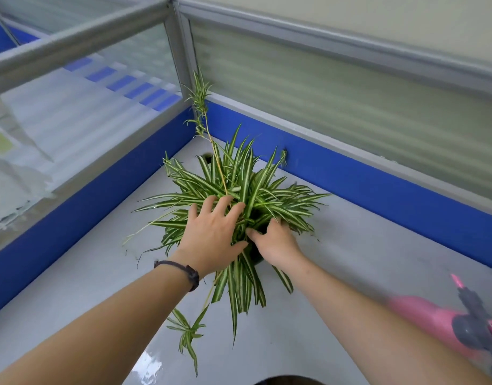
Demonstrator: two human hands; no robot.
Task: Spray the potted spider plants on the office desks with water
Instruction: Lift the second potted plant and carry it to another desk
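Both arms reach forward to the plant (239, 190). Left hand (211, 240) lies flat on the leaves, fingers spread, dark band on the wrist. Right hand (275, 243) sits just right of it, fingers curled into the foliage, thumb out.

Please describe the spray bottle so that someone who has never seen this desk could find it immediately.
Start at the grey desk in the corner formed by the blue partition, where the spider plant stands. Go from the plant toward the desk's near right edge, beyond the right forearm. The spray bottle lies there; it is the only pink object, with a grey trigger head.
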